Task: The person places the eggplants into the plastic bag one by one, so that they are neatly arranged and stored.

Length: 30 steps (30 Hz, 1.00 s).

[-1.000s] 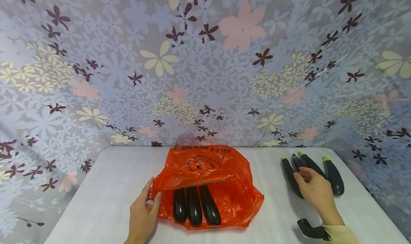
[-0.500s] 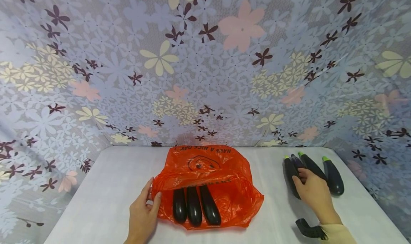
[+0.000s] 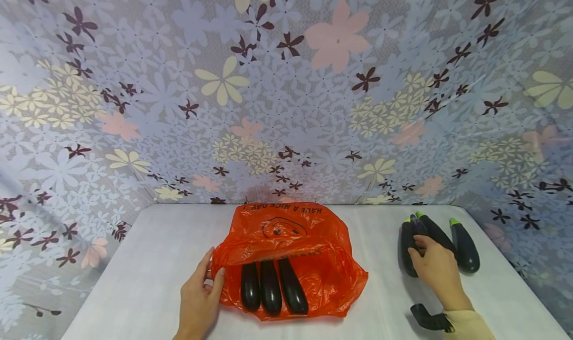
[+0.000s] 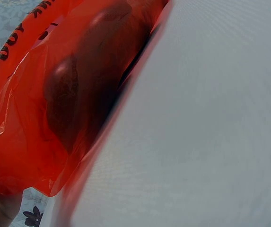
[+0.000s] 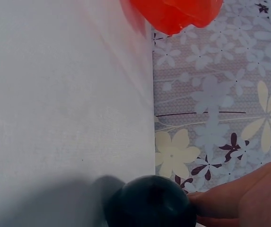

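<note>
Bunched on the table's right side are dark eggplants with green stem ends: a left one (image 3: 407, 250), a middle one (image 3: 419, 226), a right-hand one (image 3: 433, 230) and one apart (image 3: 465, 245). My right hand (image 3: 436, 265) curls over the bunch and grips an eggplant; its palm hides which one is held. In the right wrist view, the thumb (image 5: 239, 191) touches an eggplant's round end (image 5: 152, 203). My left hand (image 3: 199, 295) holds the left edge of the red plastic bag (image 3: 291, 230) between thumb and fingers. Three eggplants (image 3: 270, 290) lie in its mouth, blunt ends outward.
A white table (image 3: 134, 280) carries everything, with a flowered cloth wall (image 3: 286, 106) rising behind and at the sides. A black curved piece (image 3: 425, 317) sits at the right wrist, beside the pale sleeve (image 3: 470, 325).
The left eggplant in the bunch has turned more upright in view, its stem shifting right. My right hand has slid slightly left. The left hand and bag have stayed put.
</note>
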{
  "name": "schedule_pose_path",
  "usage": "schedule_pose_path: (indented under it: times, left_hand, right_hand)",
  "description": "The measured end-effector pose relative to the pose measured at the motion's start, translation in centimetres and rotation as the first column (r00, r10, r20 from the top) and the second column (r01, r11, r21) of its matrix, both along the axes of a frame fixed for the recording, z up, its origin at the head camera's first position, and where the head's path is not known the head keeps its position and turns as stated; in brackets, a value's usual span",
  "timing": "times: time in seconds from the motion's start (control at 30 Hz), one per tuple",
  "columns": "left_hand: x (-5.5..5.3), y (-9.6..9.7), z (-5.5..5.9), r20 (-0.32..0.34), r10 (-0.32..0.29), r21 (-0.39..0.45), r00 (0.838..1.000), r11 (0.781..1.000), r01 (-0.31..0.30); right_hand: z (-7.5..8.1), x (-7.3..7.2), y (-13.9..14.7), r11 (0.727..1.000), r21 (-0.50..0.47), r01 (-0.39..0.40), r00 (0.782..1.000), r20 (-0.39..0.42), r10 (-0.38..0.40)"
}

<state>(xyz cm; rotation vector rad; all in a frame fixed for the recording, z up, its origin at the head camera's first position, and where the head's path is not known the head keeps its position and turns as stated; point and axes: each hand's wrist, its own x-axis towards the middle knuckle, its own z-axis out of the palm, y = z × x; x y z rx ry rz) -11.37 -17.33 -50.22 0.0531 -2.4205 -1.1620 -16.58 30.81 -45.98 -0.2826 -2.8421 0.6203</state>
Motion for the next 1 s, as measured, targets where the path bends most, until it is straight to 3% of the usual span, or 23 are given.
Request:
schedule_pose_path:
  times: [0.27, 0.67, 1.0]
  left_hand:
    - [-0.05, 0.00, -0.04, -0.018, 0.001, 0.007, 1.000, 1.000, -0.001]
    - [-0.10, 0.02, -0.30, -0.048, -0.002, 0.007, 0.999, 1.000, 0.002]
    - [-0.01, -0.06, -0.19, -0.053, -0.007, -0.003, 0.999, 1.000, 0.007]
  right_hand:
    - [-0.03, -0.19, -0.25, 1.000, -0.014, 0.020, 1.000, 0.004, -0.020]
    - [0.16, -0.74, -0.29, 1.000, 0.008, 0.007, 0.992, 0.127, -0.008]
    - [-0.29, -0.93, -0.39, 1.000, -0.002, 0.015, 0.989, 0.145, -0.014]
